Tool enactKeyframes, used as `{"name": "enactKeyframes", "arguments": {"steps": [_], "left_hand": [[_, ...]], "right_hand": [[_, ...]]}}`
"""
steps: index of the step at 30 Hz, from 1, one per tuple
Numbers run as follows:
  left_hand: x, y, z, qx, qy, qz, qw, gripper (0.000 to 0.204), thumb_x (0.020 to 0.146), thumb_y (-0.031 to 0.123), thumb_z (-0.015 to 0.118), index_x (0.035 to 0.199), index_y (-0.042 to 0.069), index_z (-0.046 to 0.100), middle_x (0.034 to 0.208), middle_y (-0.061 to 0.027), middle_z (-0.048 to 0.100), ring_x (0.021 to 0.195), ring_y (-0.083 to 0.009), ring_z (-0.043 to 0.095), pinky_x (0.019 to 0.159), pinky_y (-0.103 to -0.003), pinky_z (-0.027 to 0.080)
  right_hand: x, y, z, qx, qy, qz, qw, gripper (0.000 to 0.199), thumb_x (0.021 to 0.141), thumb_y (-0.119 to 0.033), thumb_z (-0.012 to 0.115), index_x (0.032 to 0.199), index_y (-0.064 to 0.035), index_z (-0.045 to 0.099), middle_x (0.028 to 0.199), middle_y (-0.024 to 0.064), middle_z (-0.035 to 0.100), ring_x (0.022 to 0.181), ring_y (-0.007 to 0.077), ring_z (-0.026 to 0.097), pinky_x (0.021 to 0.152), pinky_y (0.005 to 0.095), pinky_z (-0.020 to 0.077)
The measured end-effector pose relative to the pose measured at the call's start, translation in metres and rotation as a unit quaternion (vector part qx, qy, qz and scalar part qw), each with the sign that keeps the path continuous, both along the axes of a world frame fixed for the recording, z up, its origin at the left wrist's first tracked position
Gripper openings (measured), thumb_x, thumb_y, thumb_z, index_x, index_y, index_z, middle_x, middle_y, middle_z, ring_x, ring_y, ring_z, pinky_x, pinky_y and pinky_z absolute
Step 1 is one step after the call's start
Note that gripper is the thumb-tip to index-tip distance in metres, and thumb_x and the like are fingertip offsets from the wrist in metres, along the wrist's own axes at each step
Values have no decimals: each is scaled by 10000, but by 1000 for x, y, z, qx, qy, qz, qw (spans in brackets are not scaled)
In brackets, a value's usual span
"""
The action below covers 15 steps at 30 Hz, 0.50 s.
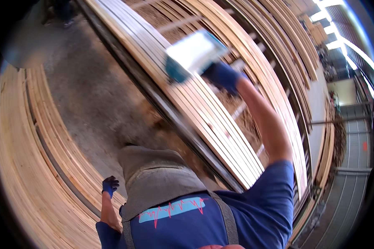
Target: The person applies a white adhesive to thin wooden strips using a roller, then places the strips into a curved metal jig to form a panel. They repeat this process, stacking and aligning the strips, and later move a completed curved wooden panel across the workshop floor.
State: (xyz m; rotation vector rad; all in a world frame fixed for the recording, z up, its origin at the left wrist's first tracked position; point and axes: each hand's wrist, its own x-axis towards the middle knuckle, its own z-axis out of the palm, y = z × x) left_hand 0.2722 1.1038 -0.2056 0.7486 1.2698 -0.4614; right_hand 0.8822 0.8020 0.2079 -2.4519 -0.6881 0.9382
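Blue shirt (203,224) below; gloved right hand (222,76) grips a blurred, seemingly light, stiff white-and-teal tool (193,54) by its rear over planks (203,112); left hand (109,185) loosely curled, empty.

Grey concrete floor (91,95), dusty, ran between two long stacks of pale wooden boards. One board stack (25,166) curved along the left; a larger stack of planks (220,120) on a dark metal rail (153,95) filled the middle. Further lumber piles (295,37) stood behind. Bright ceiling strip lights (340,37) shone top right. Grey corrugated wall (355,166) at right.
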Motion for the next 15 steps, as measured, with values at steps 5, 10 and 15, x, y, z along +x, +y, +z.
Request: {"name": "enactKeyframes", "arguments": {"steps": [5, 10, 15], "left_hand": [[-24, -120, 13, 109, 2, 26, 994, 199, 891, 343, 559, 973, 164, 592, 778, -51, 662, 545, -136, 570, 446, -267, 388], [-6, -246, 87, 202, -111, -63, 971, 285, 881, 372, 583, 1057, 148, 592, 853, -67, 677, 629, -147, 611, 507, -249, 412], [-64, -352, 93, 192, -136, -39, 971, 301, 891, 354, 577, 1094, 132, 587, 880, -74, 682, 649, -154, 621, 527, -250, 430]], "right_hand": [[-59, -98, -11, 8, -55, 23, 998, 210, 941, -248, 488, 1031, -90, 593, 719, 25, 586, 529, 93, 522, 450, 230, 452], [-177, -255, 15, -19, -118, 83, 989, 258, 950, -178, 427, 1104, -32, 574, 1064, 205, 624, 962, 315, 615, 880, 439, 497], [-302, -475, 11, -62, -131, 47, 988, 206, 892, -178, 551, 1026, -55, 648, 966, 181, 667, 897, 314, 647, 848, 396, 508]]}}
